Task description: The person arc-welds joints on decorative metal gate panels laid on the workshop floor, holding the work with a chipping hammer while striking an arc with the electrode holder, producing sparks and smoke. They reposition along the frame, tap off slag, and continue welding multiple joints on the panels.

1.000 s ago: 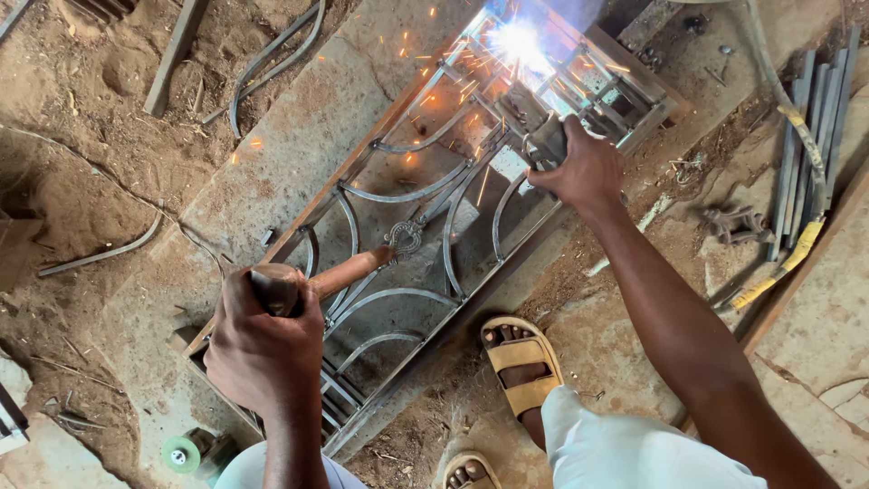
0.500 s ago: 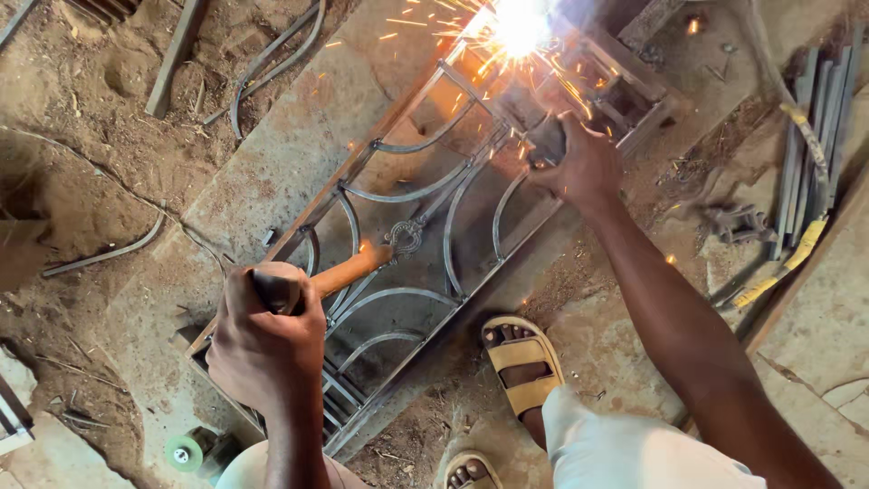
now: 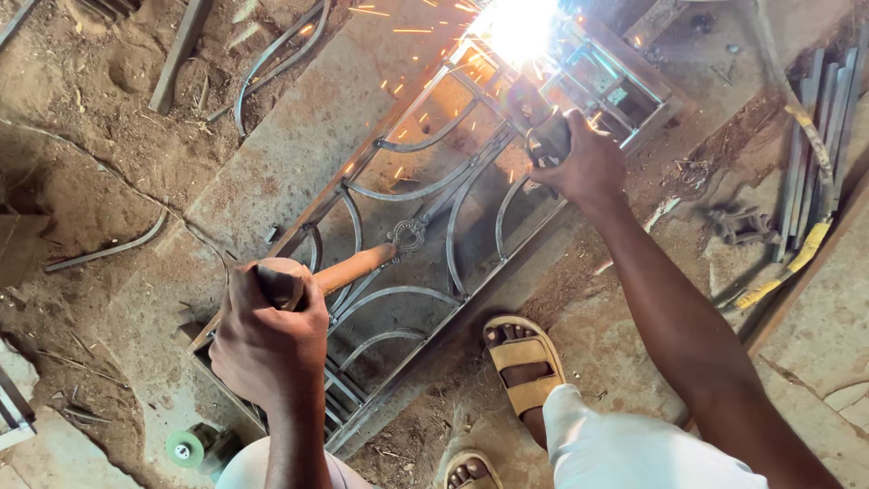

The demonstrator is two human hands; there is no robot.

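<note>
Concrete slab [image 3: 299,136] amid sandy dirt floor [image 3: 81,163] strewn with scrap rods, bearing a flat scrolled metal grille [image 3: 425,235]; right hand [image 3: 579,163] closed around a welding holder [image 3: 548,140] sparking at the grille's far end, left hand [image 3: 267,340] closed around a wooden-handled hammer [image 3: 348,269] above its near end.

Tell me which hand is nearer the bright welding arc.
Right. The right hand grips the electrode holder just below the welding arc; the left hand holds a wooden-handled tool far down the metal grille.
</note>
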